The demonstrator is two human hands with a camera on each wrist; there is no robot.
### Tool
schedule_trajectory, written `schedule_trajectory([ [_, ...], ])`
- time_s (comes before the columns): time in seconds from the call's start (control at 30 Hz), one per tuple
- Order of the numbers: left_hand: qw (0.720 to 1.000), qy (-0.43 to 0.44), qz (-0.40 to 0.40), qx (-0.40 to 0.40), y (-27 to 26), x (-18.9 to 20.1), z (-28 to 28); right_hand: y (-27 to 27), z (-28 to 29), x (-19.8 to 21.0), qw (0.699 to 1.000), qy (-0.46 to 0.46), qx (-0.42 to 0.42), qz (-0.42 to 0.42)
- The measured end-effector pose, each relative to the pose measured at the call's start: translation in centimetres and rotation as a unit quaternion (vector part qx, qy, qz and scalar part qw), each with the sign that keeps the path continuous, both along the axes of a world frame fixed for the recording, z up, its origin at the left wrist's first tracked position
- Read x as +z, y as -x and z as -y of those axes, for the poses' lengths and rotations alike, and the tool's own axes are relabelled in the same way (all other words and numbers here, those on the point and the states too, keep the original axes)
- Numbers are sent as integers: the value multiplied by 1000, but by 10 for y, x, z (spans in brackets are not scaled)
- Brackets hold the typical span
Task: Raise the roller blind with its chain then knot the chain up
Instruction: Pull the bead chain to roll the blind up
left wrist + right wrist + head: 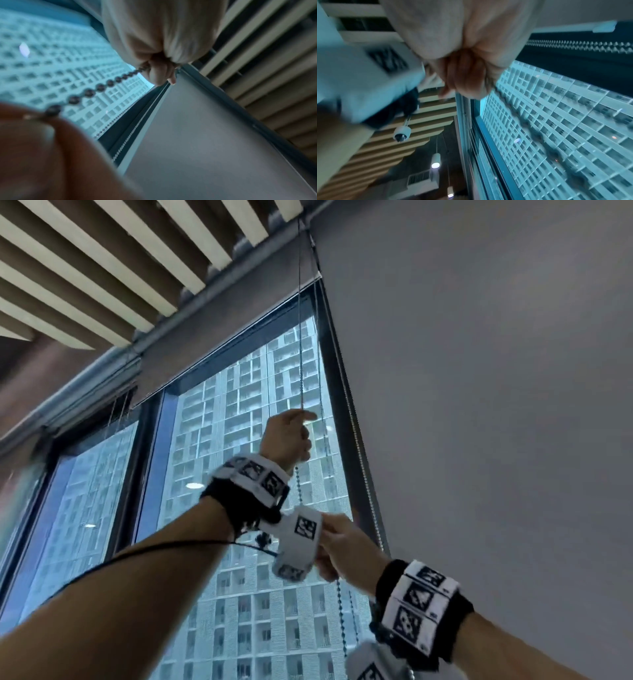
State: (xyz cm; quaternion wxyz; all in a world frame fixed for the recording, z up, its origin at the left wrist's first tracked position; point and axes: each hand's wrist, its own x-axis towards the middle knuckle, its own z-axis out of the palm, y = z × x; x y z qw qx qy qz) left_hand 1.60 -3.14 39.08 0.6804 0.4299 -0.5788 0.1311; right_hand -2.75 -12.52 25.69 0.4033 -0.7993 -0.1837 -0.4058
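At a tall window [239,440], beside a grey roller blind [479,405] drawn down on the right: left hand [289,438] raised high, fingers curled tight around the bead chain [300,337] — the strand running taut up to the ceiling rail. Just below, right hand [346,549] closed on the same chain, partly hidden behind the left wrist's marker-patterned band [255,474]. From the left wrist view, dark beads [100,87] strung from the fist toward a blurred finger [34,148] in the foreground. Beyond the glass — a high-rise facade [246,611]. Overhead, slatted ceiling panels [102,268].
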Motion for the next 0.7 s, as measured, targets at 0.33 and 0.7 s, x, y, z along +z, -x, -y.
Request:
schedule_trajectory([
  [0.33,996,9,66,-62,8,-47,0,40,-25,119,970,-182,123,105],
  [0.7,976,-202,56,-54,-34,-48,-22,20,-9,113,981,-130,27,143],
])
